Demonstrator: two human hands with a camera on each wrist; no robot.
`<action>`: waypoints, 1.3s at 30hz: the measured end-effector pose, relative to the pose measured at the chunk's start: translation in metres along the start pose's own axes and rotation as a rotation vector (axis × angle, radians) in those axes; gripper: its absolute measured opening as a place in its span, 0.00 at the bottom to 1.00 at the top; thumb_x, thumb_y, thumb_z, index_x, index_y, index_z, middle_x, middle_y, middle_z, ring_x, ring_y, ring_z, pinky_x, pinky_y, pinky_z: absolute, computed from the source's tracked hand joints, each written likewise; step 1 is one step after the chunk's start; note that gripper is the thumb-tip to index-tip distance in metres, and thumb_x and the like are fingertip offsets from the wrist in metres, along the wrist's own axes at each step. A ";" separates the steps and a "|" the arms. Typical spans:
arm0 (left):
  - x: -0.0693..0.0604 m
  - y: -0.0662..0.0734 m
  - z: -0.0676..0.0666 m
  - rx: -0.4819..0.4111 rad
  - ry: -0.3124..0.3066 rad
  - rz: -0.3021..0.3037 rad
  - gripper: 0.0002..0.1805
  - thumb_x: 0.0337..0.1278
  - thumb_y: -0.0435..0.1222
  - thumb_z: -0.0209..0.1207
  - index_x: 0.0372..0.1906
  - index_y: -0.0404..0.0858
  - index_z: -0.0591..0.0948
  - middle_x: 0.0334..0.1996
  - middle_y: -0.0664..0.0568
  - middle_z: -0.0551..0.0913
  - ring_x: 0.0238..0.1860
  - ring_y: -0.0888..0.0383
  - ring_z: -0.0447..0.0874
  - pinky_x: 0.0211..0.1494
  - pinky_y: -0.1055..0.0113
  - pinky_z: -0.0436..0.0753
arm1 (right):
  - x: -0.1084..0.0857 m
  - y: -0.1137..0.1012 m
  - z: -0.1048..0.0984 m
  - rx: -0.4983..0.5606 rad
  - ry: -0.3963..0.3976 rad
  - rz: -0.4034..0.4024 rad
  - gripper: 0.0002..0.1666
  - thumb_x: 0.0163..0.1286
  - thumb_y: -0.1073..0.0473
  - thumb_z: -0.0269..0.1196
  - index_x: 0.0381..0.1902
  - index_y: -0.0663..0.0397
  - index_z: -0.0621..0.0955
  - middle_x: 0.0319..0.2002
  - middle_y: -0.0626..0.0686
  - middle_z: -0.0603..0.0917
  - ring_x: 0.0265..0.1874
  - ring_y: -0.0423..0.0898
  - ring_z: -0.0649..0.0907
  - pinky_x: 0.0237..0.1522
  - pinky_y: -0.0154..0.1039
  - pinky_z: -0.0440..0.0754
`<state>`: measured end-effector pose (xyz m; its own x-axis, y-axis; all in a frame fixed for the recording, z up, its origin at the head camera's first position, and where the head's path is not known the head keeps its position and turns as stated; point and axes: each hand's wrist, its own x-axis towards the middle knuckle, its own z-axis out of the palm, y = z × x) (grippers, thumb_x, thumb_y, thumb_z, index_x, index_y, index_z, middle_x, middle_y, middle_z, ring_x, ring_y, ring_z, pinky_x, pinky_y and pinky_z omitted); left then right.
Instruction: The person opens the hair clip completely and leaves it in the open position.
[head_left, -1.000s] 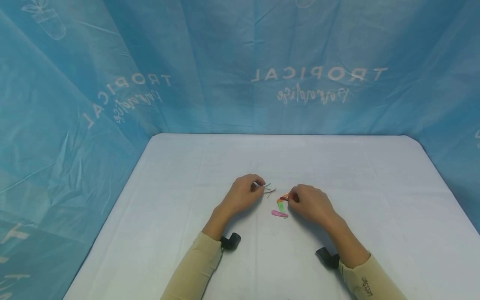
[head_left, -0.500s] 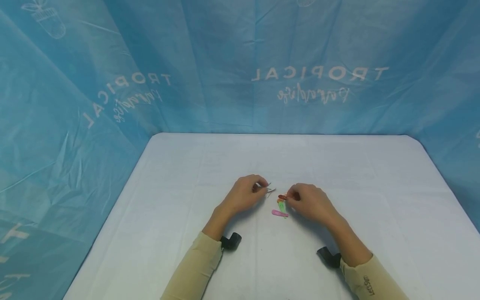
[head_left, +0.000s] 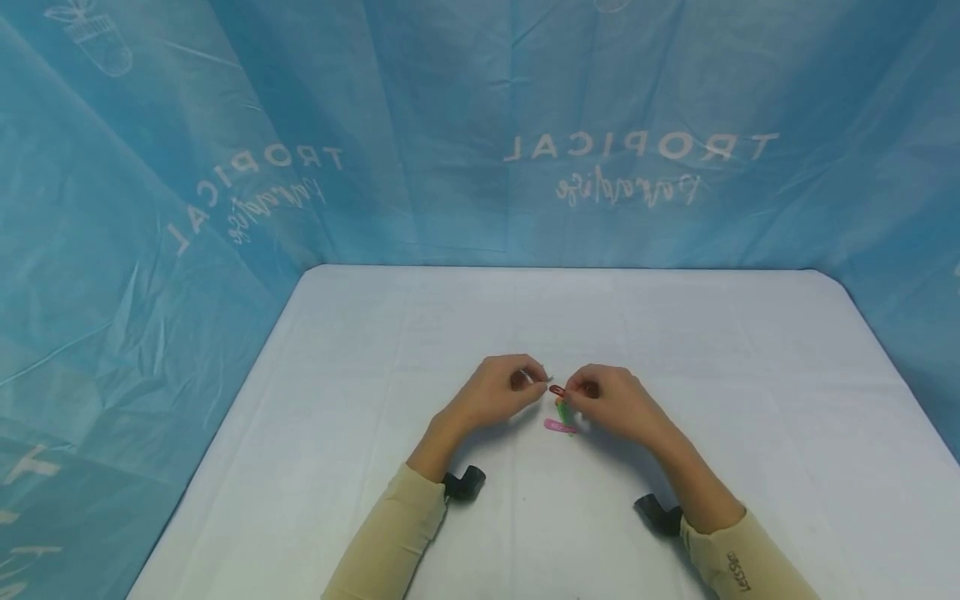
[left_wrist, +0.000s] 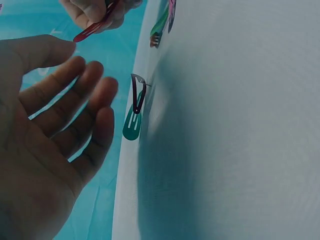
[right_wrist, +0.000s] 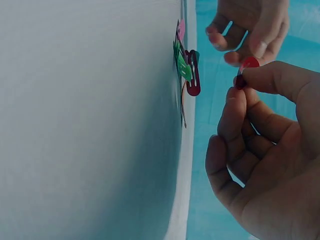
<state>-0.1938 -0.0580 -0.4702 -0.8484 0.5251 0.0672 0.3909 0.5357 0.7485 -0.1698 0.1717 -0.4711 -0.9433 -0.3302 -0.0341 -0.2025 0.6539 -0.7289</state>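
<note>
Between thumb and fingertips, my right hand (head_left: 618, 404) pinches a red snap hair clip (head_left: 557, 390) above the table. Its free tip points toward my left hand (head_left: 502, 390); in the left wrist view the red clip (left_wrist: 95, 29) ends at my left thumb, and I cannot tell whether they touch. The left fingers are loosely bent, holding nothing. A pink hair clip (head_left: 557, 426) and a green hair clip (head_left: 563, 410) lie below, with an orange one (head_left: 559, 402) partly hidden. Beside my left hand are a teal hair clip (left_wrist: 131, 127) and a dark maroon hair clip (left_wrist: 140, 90).
A white-covered table (head_left: 360, 358) lies under both hands. Blue printed curtains (head_left: 450, 167) hang behind it and along its sides. Black wrist cameras (head_left: 467, 483) are strapped near both sleeves.
My left hand has moved right, over the clips near its fingertips. My right hand has shifted slightly left, carrying the red hair clip to the left fingertips.
</note>
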 end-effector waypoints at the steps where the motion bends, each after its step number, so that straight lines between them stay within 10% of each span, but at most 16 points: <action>1: 0.000 0.000 0.000 -0.010 -0.001 0.006 0.06 0.67 0.42 0.62 0.45 0.48 0.85 0.39 0.63 0.85 0.38 0.62 0.82 0.40 0.69 0.80 | 0.000 0.000 0.000 0.000 0.001 -0.002 0.05 0.67 0.56 0.65 0.36 0.50 0.85 0.27 0.44 0.82 0.26 0.43 0.77 0.29 0.38 0.76; 19: 0.000 -0.001 0.001 -0.020 0.010 0.072 0.04 0.65 0.40 0.63 0.36 0.47 0.87 0.29 0.64 0.83 0.32 0.65 0.79 0.40 0.69 0.79 | -0.003 -0.006 0.002 0.024 -0.003 -0.042 0.06 0.69 0.56 0.64 0.40 0.49 0.86 0.32 0.44 0.83 0.31 0.43 0.78 0.35 0.40 0.77; 39: 0.001 0.000 -0.005 -0.123 0.138 -0.103 0.07 0.65 0.42 0.61 0.37 0.46 0.86 0.30 0.60 0.85 0.29 0.61 0.80 0.36 0.66 0.79 | -0.002 -0.005 -0.001 0.054 -0.007 -0.001 0.13 0.74 0.51 0.61 0.44 0.51 0.87 0.36 0.44 0.88 0.33 0.45 0.78 0.37 0.41 0.77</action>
<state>-0.1962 -0.0611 -0.4670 -0.9258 0.3714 0.0701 0.2605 0.4927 0.8303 -0.1674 0.1697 -0.4661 -0.9411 -0.3360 -0.0379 -0.1891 0.6158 -0.7648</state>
